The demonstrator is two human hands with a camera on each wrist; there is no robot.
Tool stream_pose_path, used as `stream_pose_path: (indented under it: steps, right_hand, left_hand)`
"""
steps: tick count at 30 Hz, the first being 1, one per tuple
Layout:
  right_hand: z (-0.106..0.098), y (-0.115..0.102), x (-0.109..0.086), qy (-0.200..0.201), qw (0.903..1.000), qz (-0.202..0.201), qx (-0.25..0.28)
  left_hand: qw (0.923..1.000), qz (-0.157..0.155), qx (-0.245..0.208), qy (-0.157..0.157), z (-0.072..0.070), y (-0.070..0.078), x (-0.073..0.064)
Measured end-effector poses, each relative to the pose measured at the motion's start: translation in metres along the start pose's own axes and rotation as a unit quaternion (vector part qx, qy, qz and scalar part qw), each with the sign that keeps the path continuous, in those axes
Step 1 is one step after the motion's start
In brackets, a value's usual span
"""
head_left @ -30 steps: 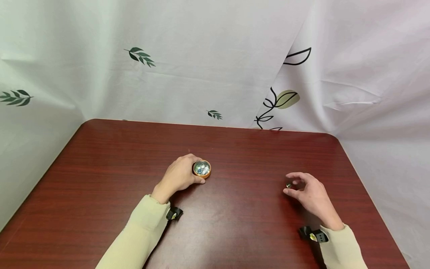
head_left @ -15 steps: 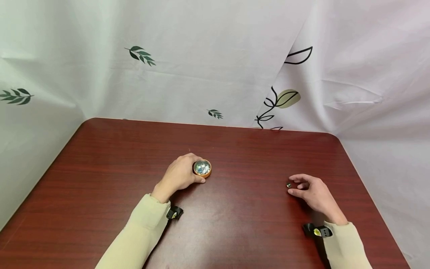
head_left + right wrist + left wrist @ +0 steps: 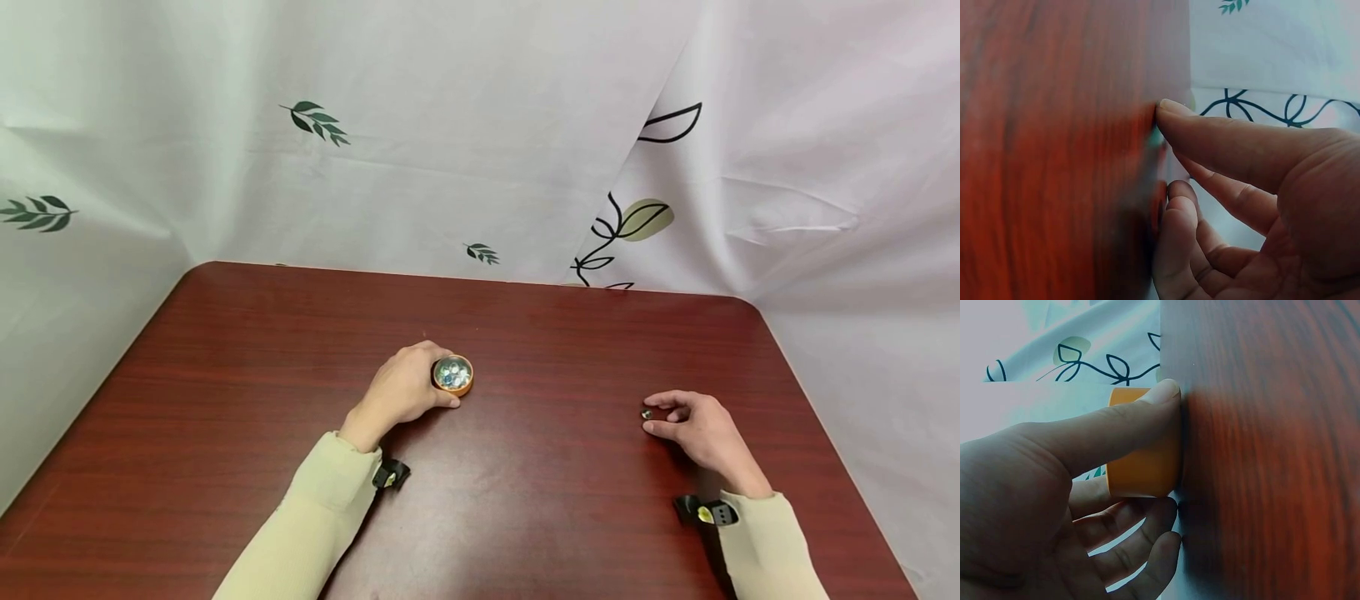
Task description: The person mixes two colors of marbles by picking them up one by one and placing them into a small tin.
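Note:
My left hand [image 3: 405, 385] grips a small round orange container [image 3: 463, 390], standing on the table, from its left side. Through its top, several shiny clear and bluish marbles [image 3: 452, 373] show. The left wrist view shows the thumb along the container's orange wall [image 3: 1144, 465], with fingers behind it. Over to the right, a single small marble [image 3: 647, 414] with green in it lies on the table. My right hand [image 3: 701, 429] is beside it, thumb and index finger curved on either side with a gap between their tips. In the right wrist view, the marble's greenish blur [image 3: 1155, 139] shows near the thumb tip.
The dark red wooden table [image 3: 540, 500] has rounded far corners. White cloth [image 3: 420, 167] printed with leaves hangs behind it and along both sides. A black strap device [image 3: 392, 474] sits at the left wrist, another device [image 3: 707, 511] at the right.
My right hand has drawn back slightly to the right, its thumb and index tips now closer together around the marble. The left hand and container have stayed put.

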State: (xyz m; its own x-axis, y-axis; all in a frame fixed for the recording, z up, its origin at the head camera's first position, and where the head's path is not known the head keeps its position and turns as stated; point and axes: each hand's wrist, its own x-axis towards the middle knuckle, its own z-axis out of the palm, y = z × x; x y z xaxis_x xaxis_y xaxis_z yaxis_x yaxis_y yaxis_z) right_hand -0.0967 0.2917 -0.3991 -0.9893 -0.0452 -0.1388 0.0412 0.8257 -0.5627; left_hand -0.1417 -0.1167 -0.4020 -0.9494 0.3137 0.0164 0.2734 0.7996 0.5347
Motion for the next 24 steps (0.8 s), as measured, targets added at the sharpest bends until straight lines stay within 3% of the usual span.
stream_pose_path:
  steps: [14,24]
  right_hand:
    - [0.0013,-0.0005,-0.0013,0.003,0.9999,0.011,0.005]
    - [-0.0006,-0.0010,0.0007,0.000,0.9999,-0.005,-0.010]
  left_hand:
    - [1.0000,0.001,-0.001,-0.002,0.0010,0.0011,-0.0013]
    - [1.0000,0.003,-0.002,0.004,-0.0005,0.0018,-0.0021]
